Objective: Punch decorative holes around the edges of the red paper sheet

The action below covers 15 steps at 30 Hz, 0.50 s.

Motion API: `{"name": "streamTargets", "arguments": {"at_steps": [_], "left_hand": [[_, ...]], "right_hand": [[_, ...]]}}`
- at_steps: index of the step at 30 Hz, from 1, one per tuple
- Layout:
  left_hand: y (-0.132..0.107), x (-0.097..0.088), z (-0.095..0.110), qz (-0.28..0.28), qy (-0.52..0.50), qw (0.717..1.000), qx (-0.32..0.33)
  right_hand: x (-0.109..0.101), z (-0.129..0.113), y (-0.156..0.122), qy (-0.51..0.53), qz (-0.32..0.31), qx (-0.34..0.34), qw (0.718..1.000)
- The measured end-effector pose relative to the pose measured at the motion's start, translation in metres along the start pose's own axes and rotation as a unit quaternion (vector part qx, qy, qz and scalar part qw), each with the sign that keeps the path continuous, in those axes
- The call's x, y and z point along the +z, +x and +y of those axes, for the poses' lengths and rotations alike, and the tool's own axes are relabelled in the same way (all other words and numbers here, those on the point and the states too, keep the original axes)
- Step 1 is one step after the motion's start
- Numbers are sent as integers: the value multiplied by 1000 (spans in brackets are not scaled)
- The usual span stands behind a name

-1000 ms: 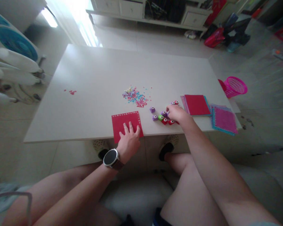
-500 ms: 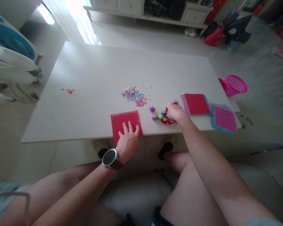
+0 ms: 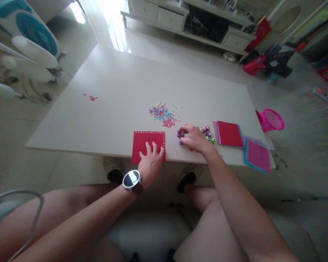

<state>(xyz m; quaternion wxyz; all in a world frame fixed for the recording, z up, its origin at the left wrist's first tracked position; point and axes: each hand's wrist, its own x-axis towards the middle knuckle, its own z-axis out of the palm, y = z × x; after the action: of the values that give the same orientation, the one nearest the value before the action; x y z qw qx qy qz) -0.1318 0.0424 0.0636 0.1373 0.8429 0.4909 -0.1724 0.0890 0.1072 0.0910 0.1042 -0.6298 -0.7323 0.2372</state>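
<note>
A square red sheet of paper (image 3: 142,143) with small holes punched along its top and right edges lies at the table's front edge. My left hand (image 3: 151,160) rests flat on it, fingers spread, a watch on the wrist. To the right, my right hand (image 3: 194,137) has thumb and forefinger around a small purple craft punch (image 3: 181,134), which stands on the table. Several more small punches, purple, red and green, stand beside and partly behind that hand, among them a green punch (image 3: 213,141).
On the white table (image 3: 120,80) lies a heap of tiny coloured paper cut-outs (image 3: 164,114), with red bits (image 3: 93,98) farther left. A stack of red paper (image 3: 229,134) and punched pink and blue sheets (image 3: 258,154) lie right. A pink basket (image 3: 273,120) stands beyond.
My right hand has moved left from the punch cluster to the purple punch at its left end. My left hand stays on the red sheet, which appears turned slightly as the view tilts.
</note>
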Motion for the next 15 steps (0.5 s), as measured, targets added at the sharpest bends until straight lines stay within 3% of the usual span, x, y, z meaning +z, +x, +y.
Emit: {"name": "streamTargets", "arguments": {"at_steps": [3,15], "left_hand": [[1,0,0,6,-6,1000,-1],[3,3,0,8,-8,1000,6]], "right_hand": [[14,-4,-1,-1,-49,-28,998],[42,-7,1,-30,-106,-22,994]]}}
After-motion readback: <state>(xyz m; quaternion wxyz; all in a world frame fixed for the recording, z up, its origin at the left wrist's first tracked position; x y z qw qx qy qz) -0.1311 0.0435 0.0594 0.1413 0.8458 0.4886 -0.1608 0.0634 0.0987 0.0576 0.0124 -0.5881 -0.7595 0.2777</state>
